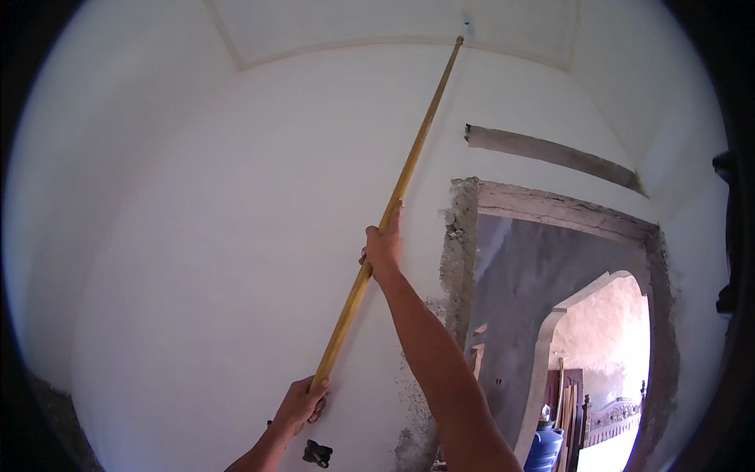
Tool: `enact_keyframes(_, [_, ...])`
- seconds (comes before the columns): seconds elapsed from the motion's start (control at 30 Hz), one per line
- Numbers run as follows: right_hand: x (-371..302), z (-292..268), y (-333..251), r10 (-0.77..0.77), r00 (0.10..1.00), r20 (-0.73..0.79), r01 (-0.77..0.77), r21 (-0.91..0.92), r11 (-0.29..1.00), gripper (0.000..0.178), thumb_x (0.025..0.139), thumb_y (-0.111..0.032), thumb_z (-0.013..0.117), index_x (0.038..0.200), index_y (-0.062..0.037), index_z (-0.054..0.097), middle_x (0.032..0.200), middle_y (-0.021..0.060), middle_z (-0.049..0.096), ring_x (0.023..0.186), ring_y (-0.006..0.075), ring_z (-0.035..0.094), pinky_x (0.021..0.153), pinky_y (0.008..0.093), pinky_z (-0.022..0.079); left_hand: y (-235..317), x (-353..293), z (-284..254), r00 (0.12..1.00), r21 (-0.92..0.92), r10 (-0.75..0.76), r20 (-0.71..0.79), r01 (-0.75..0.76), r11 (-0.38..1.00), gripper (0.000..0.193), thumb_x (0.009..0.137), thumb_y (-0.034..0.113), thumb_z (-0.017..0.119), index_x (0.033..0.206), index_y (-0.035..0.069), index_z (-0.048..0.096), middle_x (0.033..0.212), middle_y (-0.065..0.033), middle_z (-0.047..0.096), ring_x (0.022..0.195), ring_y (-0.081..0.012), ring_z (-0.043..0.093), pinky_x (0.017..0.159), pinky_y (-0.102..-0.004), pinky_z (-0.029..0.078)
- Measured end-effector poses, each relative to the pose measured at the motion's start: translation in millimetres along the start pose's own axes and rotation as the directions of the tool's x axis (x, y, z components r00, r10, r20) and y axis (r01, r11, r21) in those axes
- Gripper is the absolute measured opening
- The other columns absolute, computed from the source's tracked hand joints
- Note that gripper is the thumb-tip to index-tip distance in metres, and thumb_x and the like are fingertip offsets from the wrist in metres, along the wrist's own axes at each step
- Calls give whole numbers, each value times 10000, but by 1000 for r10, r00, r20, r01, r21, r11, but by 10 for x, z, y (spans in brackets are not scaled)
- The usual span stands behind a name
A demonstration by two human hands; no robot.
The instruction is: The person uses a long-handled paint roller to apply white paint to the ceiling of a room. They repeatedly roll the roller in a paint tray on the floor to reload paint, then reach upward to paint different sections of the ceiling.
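A long yellowish wooden pole slants up and away to the right in front of a white wall. Wrapped round its lower end is my left hand, with the thumb along the side. Higher up, my right hand grips the pole with one finger stretched along it. The pole's tip appears near the line where the wall meets the ceiling; whether it touches there I cannot tell. Close to the tip is a small bluish mark on the ceiling.
At right, a doorway with a rough cement edge opens to an arched passage. A blue container, wooden boards and a carved headboard stand beyond. A grey recessed strip crosses above the doorway. Low on the wall is a dark opening.
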State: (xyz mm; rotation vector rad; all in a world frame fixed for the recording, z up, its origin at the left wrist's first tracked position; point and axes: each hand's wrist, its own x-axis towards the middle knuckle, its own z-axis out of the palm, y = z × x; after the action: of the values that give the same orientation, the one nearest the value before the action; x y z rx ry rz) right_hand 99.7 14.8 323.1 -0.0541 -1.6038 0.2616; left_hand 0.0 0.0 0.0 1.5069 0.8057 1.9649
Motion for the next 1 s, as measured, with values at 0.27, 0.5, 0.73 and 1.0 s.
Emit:
enact_keyframes(0.27, [331, -596, -461, -30, 999, -36, 32, 44, 999, 962, 917, -31, 520, 1657, -312, -28, 841, 119, 564, 540, 185, 551, 443, 379, 551, 558, -10, 443, 998, 99, 70, 9, -70, 993, 411, 1048, 445, 605, 878, 74, 559, 588, 47, 428, 442, -63, 349, 393, -263, 317])
enact_keyframes(0.5, [703, -1494, -1055, -38, 996, -81, 45, 86, 995, 1014, 915, -33, 541, 1638, -311, -113, 806, 113, 530, 552, 201, 538, 458, 388, 541, 1147, -184, 1163, 972, 48, 207, 114, -213, 976, 435, 1049, 475, 592, 866, 82, 564, 589, 61, 441, 434, -42, 350, 389, -238, 325])
enact_keyframes(0.73, [897, -2267, -1492, -88, 994, -65, 96, 135, 986, 1029, 912, -13, 537, 1633, -318, -132, 768, 89, 495, 566, 188, 505, 484, 384, 527, 1447, -412, 1794, 945, -19, 291, 151, -292, 956, 462, 1039, 514, 591, 882, 80, 573, 595, 58, 440, 421, -35, 336, 372, -219, 313])
enact_keyframes(1.0, [819, -2704, -1903, -64, 994, -87, 79, 178, 981, 1001, 935, -10, 518, 1630, -348, -119, 768, 81, 493, 569, 182, 506, 506, 389, 521, 1764, -759, 2167, 955, 44, 279, 106, -284, 958, 491, 1030, 531, 597, 919, 53, 608, 604, 40, 485, 419, -33, 369, 371, -219, 318])
